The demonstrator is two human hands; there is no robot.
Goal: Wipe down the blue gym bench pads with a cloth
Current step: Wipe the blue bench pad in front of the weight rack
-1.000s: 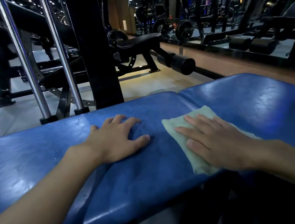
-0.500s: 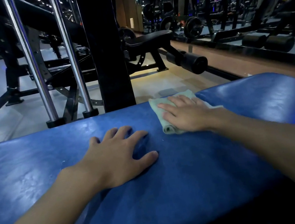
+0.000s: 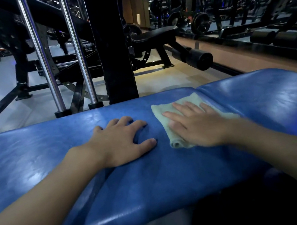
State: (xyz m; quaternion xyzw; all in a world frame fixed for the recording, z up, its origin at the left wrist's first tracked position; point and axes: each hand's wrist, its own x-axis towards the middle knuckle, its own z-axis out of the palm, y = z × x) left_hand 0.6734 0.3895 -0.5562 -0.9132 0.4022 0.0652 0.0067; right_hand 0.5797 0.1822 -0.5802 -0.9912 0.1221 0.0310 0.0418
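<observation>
Left hand [image 3: 123, 141]: spread flat, palm down on the blue pad [image 3: 155, 180], likely bracing the body's weight.
Right hand [image 3: 195, 125]: fingers flat and slightly fanned, pressing the cloth down for rubbing contact.
Cloth [image 3: 162, 116]: pale green, folded, trapped under the right palm, toward the pad's far edge, just left of the seam [image 3: 196, 92].
Right pad [image 3: 272, 96]: beyond the seam, within reach.
</observation>
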